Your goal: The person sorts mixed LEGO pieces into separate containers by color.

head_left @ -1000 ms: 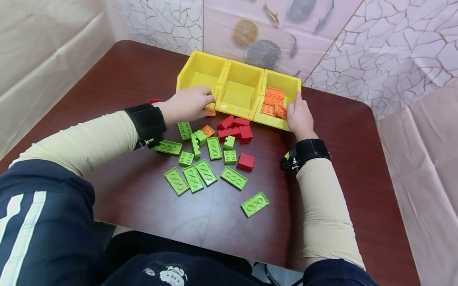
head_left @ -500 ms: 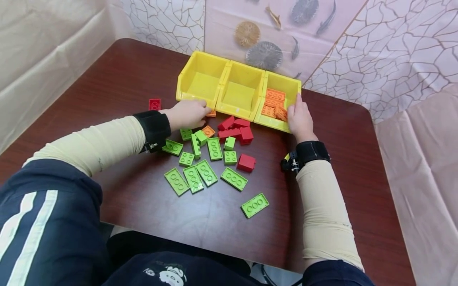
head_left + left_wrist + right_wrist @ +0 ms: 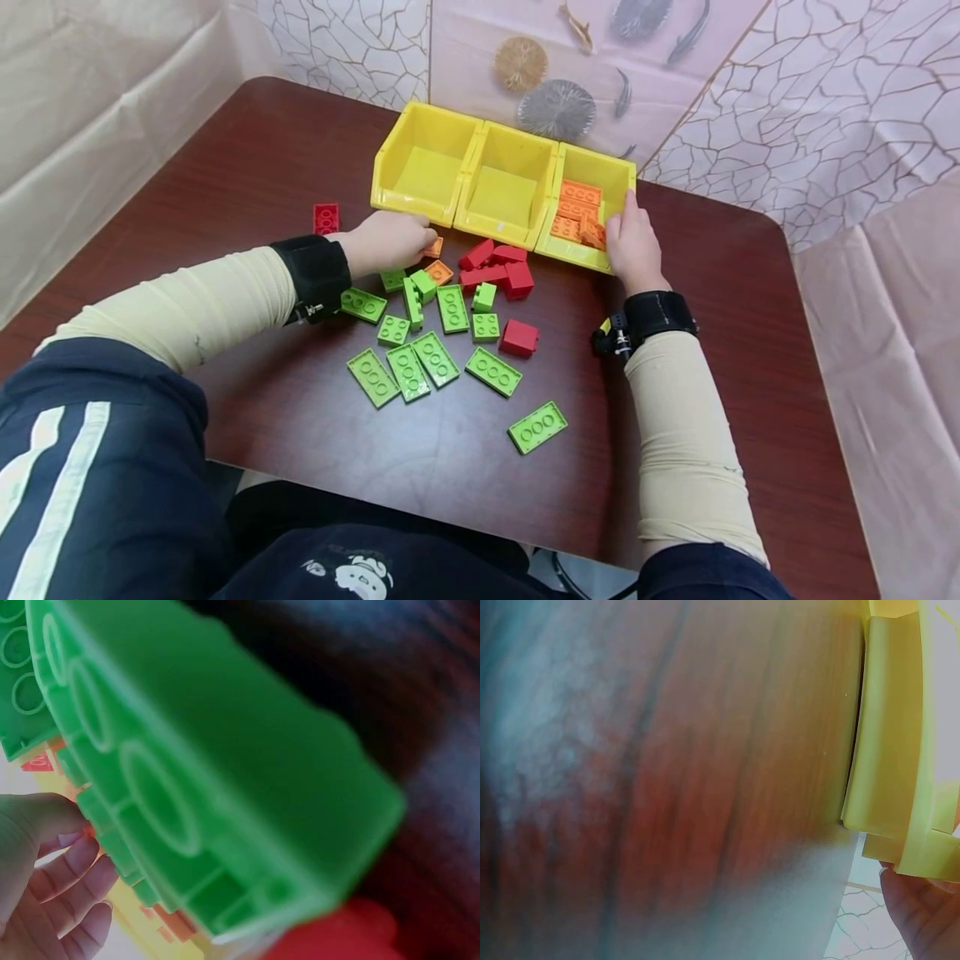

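My left hand (image 3: 390, 243) pinches a small orange brick (image 3: 433, 247) in front of the left bin, the fingers partly covering it. In the left wrist view the left hand (image 3: 64, 881) shows curled fingers behind a large, close green brick (image 3: 247, 750). My right hand (image 3: 634, 246) grips the outer side wall of the right yellow bin (image 3: 573, 257), which holds several orange bricks (image 3: 579, 193). The right wrist view shows part of the right hand (image 3: 926, 911) at the bin's edge. Another orange brick (image 3: 438, 272) lies just below the left hand.
Several green bricks (image 3: 492, 372) are spread over the brown table (image 3: 285, 417). Red bricks (image 3: 483, 276) cluster before the middle bin (image 3: 504, 204), with a red one (image 3: 326, 218) off left. The left bin (image 3: 423, 171) joins the row; a patterned wall cloth (image 3: 487, 125) hangs behind.
My left hand reached down in front of the left bin, took hold of the orange brick there and drew it slightly left and nearer. The right hand has stayed on its bin.
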Demonstrator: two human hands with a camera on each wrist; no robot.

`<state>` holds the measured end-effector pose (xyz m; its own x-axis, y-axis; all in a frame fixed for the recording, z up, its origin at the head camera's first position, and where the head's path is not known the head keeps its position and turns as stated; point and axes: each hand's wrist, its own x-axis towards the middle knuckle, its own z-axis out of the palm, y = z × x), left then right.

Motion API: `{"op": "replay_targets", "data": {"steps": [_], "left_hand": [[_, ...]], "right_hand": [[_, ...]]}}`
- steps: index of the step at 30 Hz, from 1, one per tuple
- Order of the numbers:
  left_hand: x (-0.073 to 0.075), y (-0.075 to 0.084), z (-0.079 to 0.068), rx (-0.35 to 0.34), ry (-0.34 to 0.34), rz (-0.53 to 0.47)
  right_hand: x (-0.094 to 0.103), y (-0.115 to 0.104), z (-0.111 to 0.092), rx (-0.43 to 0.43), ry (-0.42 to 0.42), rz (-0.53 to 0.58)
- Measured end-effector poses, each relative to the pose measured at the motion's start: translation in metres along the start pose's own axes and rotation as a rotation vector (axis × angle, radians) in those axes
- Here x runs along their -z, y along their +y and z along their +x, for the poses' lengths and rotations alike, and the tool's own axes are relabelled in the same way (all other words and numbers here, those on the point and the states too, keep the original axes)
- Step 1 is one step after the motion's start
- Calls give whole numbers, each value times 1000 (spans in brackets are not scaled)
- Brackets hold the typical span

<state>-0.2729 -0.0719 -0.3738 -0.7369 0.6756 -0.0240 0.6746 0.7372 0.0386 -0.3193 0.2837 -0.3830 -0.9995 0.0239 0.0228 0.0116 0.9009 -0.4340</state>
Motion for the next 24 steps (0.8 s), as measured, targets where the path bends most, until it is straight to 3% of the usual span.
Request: {"op": "replay_targets", "data": {"steps": [5, 9, 16, 24], "left_hand": [[12, 7, 3, -14, 31, -48], [34, 26, 15, -29, 52, -77], [60, 70, 64, -125, 15, -8], [60, 85, 113, -143, 37, 61]], "right_hand": [[0, 2, 0, -9, -14, 7], [0, 1, 1, -12, -20, 14], [-2, 5, 0, -20, -19, 13], [1, 3, 2, -36, -19, 9]]}}
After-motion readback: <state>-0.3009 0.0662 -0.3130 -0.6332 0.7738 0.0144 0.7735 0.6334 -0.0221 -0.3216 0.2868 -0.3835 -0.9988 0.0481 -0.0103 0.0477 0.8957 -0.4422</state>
